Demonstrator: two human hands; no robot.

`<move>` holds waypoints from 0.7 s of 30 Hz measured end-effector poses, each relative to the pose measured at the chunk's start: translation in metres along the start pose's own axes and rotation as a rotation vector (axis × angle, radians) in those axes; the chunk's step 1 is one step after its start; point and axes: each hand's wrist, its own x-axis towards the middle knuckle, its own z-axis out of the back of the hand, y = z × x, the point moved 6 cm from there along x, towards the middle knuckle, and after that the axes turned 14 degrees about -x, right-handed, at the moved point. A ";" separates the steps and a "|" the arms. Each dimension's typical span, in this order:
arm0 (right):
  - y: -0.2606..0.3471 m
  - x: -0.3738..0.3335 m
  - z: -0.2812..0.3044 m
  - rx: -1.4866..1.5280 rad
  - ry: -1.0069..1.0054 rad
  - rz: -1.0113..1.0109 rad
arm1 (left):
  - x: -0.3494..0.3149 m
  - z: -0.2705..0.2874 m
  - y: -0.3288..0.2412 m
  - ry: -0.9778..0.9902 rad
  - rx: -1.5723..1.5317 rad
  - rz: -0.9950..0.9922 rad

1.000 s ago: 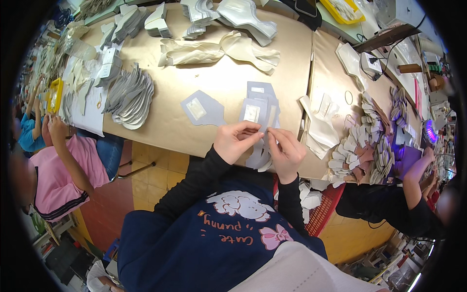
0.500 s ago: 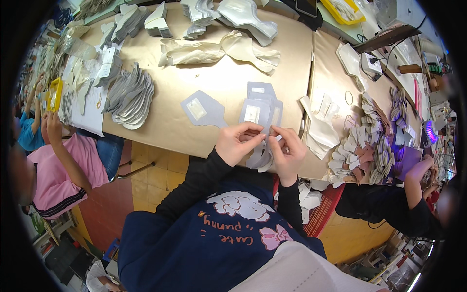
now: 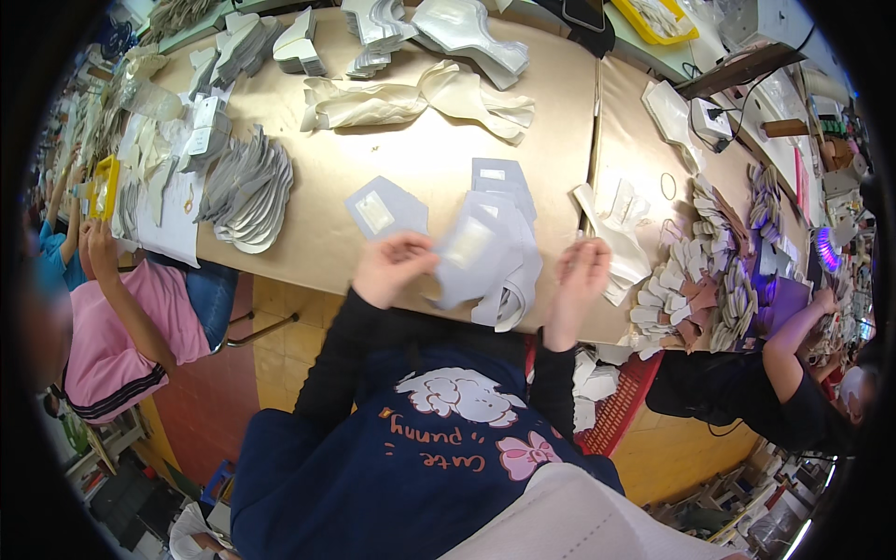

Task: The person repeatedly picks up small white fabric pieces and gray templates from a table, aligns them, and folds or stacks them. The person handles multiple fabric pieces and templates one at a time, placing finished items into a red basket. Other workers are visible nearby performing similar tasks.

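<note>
My left hand [image 3: 392, 268] holds a flat grey cut piece with a pale patch [image 3: 469, 250] by its left edge, just above the near edge of the tan table [image 3: 429, 154]. Under and beside it lies a small pile of similar grey pieces [image 3: 509, 289], partly hanging over the table edge. My right hand [image 3: 579, 277] is apart from the piece, to its right, fingers loosely spread and holding nothing. It is close to a heap of white cut pieces [image 3: 618, 245].
Another grey piece [image 3: 383, 210] lies flat on the table. A fanned stack of grey curved parts [image 3: 247, 187] sits left, cream fabric pieces [image 3: 420, 93] farther back. A person in pink [image 3: 131, 322] works at left, a person in black [image 3: 765, 373] at right. A red basket [image 3: 621, 401] stands below the table.
Both hands were together on the grey piece at the table edge. My right hand has let go and moved right, while the left keeps hold of the piece.
</note>
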 end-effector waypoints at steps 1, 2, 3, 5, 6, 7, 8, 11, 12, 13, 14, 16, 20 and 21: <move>0.002 0.009 0.011 0.089 -0.088 -0.003 | 0.002 0.024 -0.008 -0.056 0.094 0.024; 0.007 0.015 0.020 0.188 -0.110 0.030 | 0.004 0.044 -0.014 -0.127 0.160 0.053; 0.009 0.020 0.030 0.276 -0.141 0.030 | 0.003 0.054 -0.027 -0.232 0.432 -0.153; 0.009 0.020 0.043 0.333 -0.232 0.029 | -0.006 0.061 -0.050 -0.535 0.988 -0.477; 0.006 0.021 0.042 0.301 -0.218 0.005 | -0.004 0.053 -0.047 -0.449 0.979 -0.518; 0.006 0.020 0.041 0.273 -0.201 0.012 | 0.001 0.040 -0.039 -0.369 0.974 -0.520; 0.006 0.018 0.037 0.255 -0.151 0.042 | 0.003 0.025 -0.030 -0.300 0.954 -0.532; 0.004 0.008 0.020 0.294 0.002 0.011 | 0.002 -0.035 0.004 -0.264 1.286 -0.596; 0.005 0.004 0.014 0.290 0.065 0.008 | 0.003 -0.046 0.011 -0.246 1.245 -0.587; 0.006 -0.001 0.008 0.297 0.116 0.007 | 0.004 -0.055 0.016 -0.225 1.205 -0.579; 0.007 -0.006 0.001 0.305 0.157 0.007 | 0.002 -0.060 0.018 -0.231 1.189 -0.584; 0.009 -0.015 -0.010 0.224 0.206 0.021 | 0.001 -0.066 0.019 -0.256 1.167 -0.611; 0.003 -0.026 -0.035 0.115 0.415 -0.071 | 0.009 -0.064 0.025 -0.258 0.908 -0.467; 0.000 -0.027 -0.039 0.128 0.449 -0.132 | 0.008 -0.066 0.022 -0.266 1.001 -0.505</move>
